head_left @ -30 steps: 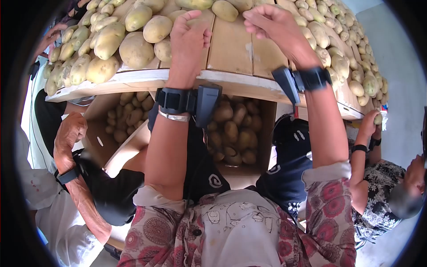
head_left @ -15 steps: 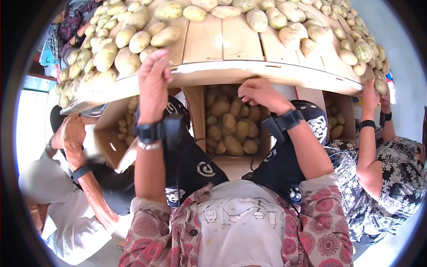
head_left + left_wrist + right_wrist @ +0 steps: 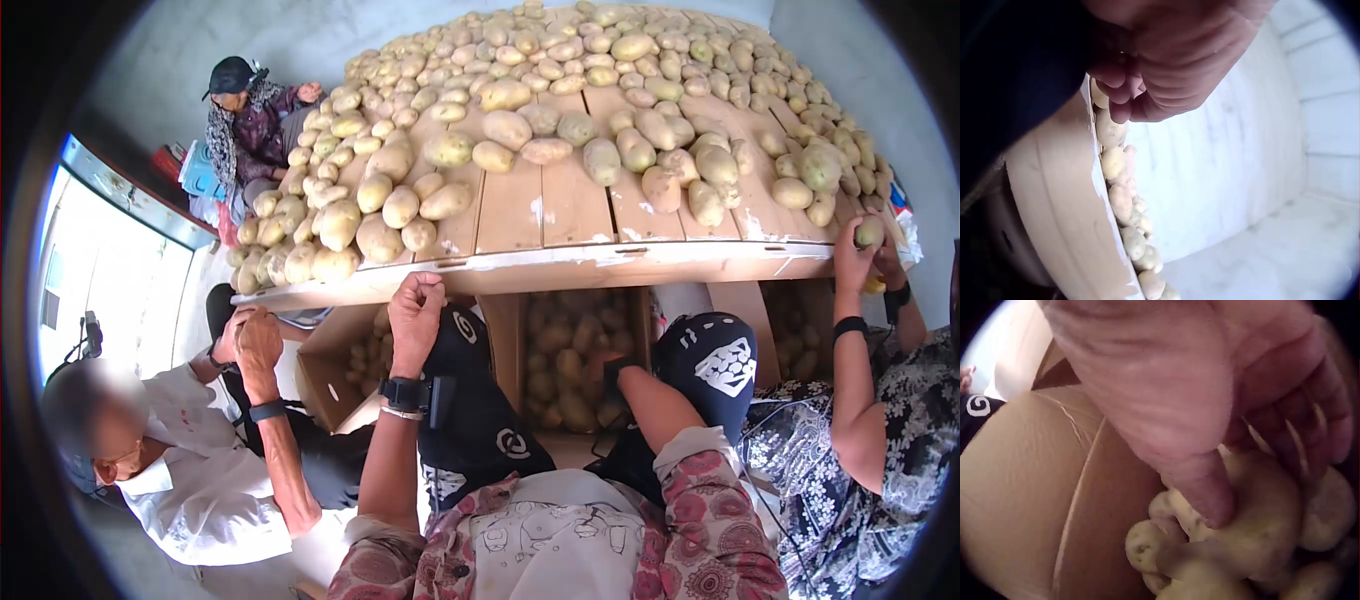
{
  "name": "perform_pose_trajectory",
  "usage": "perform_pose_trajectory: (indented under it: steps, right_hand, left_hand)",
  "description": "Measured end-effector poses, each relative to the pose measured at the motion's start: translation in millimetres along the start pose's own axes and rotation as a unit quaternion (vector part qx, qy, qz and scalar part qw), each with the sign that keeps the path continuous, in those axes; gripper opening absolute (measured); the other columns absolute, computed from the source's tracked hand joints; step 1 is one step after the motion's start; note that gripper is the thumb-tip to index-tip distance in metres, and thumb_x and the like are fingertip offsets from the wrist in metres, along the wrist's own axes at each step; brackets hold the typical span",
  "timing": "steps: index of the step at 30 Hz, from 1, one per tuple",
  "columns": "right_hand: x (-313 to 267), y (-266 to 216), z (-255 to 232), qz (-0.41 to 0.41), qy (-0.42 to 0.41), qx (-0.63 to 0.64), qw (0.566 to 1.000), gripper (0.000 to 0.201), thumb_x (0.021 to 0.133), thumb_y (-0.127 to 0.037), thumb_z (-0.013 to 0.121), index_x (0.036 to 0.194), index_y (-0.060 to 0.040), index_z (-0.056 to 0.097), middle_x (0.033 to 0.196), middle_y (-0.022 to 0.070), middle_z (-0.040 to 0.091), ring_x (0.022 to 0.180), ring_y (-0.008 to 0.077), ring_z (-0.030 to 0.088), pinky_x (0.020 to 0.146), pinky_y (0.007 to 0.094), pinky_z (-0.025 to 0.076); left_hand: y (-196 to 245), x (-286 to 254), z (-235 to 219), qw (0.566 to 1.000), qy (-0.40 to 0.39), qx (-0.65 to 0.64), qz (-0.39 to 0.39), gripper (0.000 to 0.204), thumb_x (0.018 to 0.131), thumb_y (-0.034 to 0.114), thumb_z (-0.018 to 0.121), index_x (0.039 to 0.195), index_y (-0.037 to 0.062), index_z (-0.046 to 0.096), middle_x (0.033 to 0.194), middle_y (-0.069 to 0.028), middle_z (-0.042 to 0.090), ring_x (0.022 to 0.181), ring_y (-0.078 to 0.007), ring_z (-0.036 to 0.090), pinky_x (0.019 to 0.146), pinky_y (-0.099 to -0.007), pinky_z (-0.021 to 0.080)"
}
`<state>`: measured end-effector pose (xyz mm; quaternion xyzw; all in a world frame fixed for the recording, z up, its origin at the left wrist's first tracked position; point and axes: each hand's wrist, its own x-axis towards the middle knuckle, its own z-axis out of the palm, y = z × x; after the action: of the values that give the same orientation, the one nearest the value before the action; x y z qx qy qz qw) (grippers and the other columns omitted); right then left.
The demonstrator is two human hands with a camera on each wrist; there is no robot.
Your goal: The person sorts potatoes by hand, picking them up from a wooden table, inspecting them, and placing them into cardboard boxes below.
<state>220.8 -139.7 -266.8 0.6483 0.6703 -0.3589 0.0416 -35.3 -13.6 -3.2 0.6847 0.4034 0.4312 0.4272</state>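
Observation:
My right hand (image 3: 600, 370) is down inside a cardboard box (image 3: 507, 350) of potatoes below the table. In the right wrist view, its thumb presses one side of a large pale potato (image 3: 1260, 512) and the fingers curve over the far side. More potatoes lie packed under and around it, beside the brown box wall (image 3: 1016, 469). Just at the table's front edge, my left hand (image 3: 415, 315) is raised with loosely curled fingers and nothing in them. Behind that hand, the left wrist view shows a row of potatoes (image 3: 1120, 200) along the edge.
Many potatoes (image 3: 560, 65) cover the slatted table (image 3: 510, 215). Another box (image 3: 325, 375) with potatoes stands left, by a person in a white shirt (image 3: 215, 490). At right a person in a patterned top (image 3: 850, 430) holds a potato (image 3: 868, 233). Someone sits at the far left (image 3: 265, 140).
My right hand has come back from above the table and gone down into the box of potatoes. My left hand has drawn back to the table's front edge. The head view has tilted up.

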Motion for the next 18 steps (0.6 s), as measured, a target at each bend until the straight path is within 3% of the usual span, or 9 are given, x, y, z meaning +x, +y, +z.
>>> perform_pose_trajectory:
  steps: [2, 3, 4, 8, 12, 14, 15, 16, 18]
  right_hand:
    - [-2, -1, 7, -0.004, -0.012, -0.015, 1.0, 0.029, 0.068, -0.024, 0.067, 0.083, 0.0017, 0.065, 0.084, 0.0223, 0.064, 0.079, 0.0334, 0.064, 0.071, 0.0403, 0.05]
    - [-3, -2, 10, -0.007, -0.013, -0.023, 1.0, 0.03, 0.068, -0.024, 0.067, 0.084, 0.0017, 0.065, 0.085, 0.0221, 0.064, 0.079, 0.0332, 0.064, 0.07, 0.04, 0.05]
    - [-3, -2, 14, -0.009, -0.012, -0.028, 1.0, 0.031, 0.069, -0.024, 0.067, 0.086, 0.0018, 0.065, 0.086, 0.022, 0.064, 0.079, 0.0329, 0.064, 0.07, 0.0398, 0.05]
    - [-10, -10, 13, -0.035, 0.004, -0.034, 0.999, 0.035, 0.07, -0.026, 0.068, 0.09, 0.002, 0.063, 0.089, 0.0215, 0.064, 0.08, 0.0319, 0.064, 0.07, 0.0387, 0.051]
    - [-19, -30, -30, -0.097, 0.103, -0.024, 0.99, 0.039, 0.071, -0.028, 0.068, 0.095, 0.0023, 0.062, 0.092, 0.021, 0.064, 0.08, 0.0309, 0.064, 0.069, 0.0377, 0.051]
    - [-31, -47, -74, -0.135, 0.149, 0.092, 0.975, 0.041, 0.072, -0.028, 0.069, 0.098, 0.0024, 0.061, 0.093, 0.0207, 0.064, 0.08, 0.0303, 0.064, 0.069, 0.0372, 0.051]
    - [-53, -68, -113, -0.137, 0.079, 0.265, 0.951, 0.04, 0.075, -0.029, 0.068, 0.1, 0.0006, 0.058, 0.095, 0.0177, 0.063, 0.084, 0.0275, 0.064, 0.069, 0.0347, 0.051]
    - [-76, -89, -153, -0.117, 0.014, 0.429, 0.896, 0.039, 0.078, -0.029, 0.067, 0.103, -0.0013, 0.054, 0.098, 0.0146, 0.061, 0.087, 0.0246, 0.063, 0.068, 0.0321, 0.052]
    - [-93, -104, -188, -0.21, 0.014, 0.622, 0.754, 0.036, 0.08, -0.024, 0.067, 0.103, -0.0027, 0.05, 0.099, 0.0082, 0.056, 0.085, 0.0164, 0.06, 0.071, 0.0285, 0.052]
  left_hand:
    - [-7, 8, 10, 0.998, 0.043, -0.044, -0.002, 0.002, 0.086, 0.004, 0.057, 0.088, 0.0028, 0.057, 0.064, 0.0046, 0.052, 0.059, -0.0019, 0.045, 0.056, -0.0176, 0.039]
    - [-11, 11, 13, 0.996, 0.07, 0.048, 0.025, 0.005, 0.088, 0.007, 0.056, 0.084, 0.0033, 0.057, 0.064, 0.0044, 0.052, 0.059, -0.0018, 0.045, 0.055, -0.018, 0.038]
    - [-17, 17, 12, 0.996, 0.067, 0.048, 0.022, 0.005, 0.088, 0.007, 0.056, 0.084, 0.0033, 0.057, 0.064, 0.0044, 0.052, 0.059, -0.0018, 0.045, 0.055, -0.018, 0.038]
    - [-21, 18, 7, 0.993, 0.108, -0.051, 0.016, 0.014, 0.091, 0.016, 0.056, 0.081, 0.0056, 0.057, 0.064, 0.0042, 0.053, 0.058, -0.0019, 0.044, 0.053, -0.0182, 0.035]
    - [-16, 10, 1, 0.994, 0.1, -0.033, 0.02, 0.009, 0.09, 0.013, 0.057, 0.086, 0.0046, 0.058, 0.064, 0.0037, 0.053, 0.058, -0.0015, 0.045, 0.052, -0.0168, 0.035]
    - [-20, 10, 1, 0.993, 0.106, -0.038, 0.034, 0.009, 0.089, 0.013, 0.057, 0.087, 0.0042, 0.058, 0.064, 0.0039, 0.053, 0.058, -0.0018, 0.045, 0.052, -0.0171, 0.035]
    - [-21, 9, 1, 0.992, 0.112, -0.041, 0.046, 0.009, 0.089, 0.013, 0.058, 0.088, 0.0039, 0.058, 0.064, 0.0041, 0.053, 0.058, -0.002, 0.045, 0.051, -0.0174, 0.035]
    - [-20, 8, 3, 0.991, 0.119, -0.043, 0.05, 0.009, 0.089, 0.013, 0.058, 0.088, 0.0039, 0.058, 0.064, 0.0041, 0.053, 0.058, -0.002, 0.045, 0.051, -0.0174, 0.035]
    - [-14, 6, 8, 0.992, 0.117, 0.001, 0.05, 0.008, 0.089, 0.012, 0.058, 0.087, 0.0031, 0.058, 0.064, 0.0053, 0.05, 0.058, -0.0019, 0.043, 0.051, -0.018, 0.035]
